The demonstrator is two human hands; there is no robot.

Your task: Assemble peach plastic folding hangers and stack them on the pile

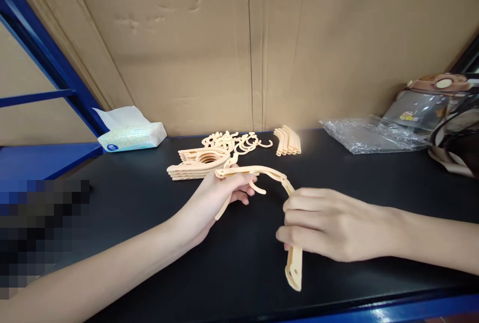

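Peach plastic hanger, one, gripped by both closed hands: left hand, right hand.

Bare black table ahead — hanger parts, seemingly stacked, crowd the back.

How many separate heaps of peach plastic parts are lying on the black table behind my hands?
3: stacked hanger bodies at left, tangled hooks in the middle, curved bars at right.

hanger: peach plastic folding hanger, arms bending open in an arch, hook dangling under the middle
pose: hanging just above the black counter, one arm pointing down at the front edge
grip: both ends being pinched
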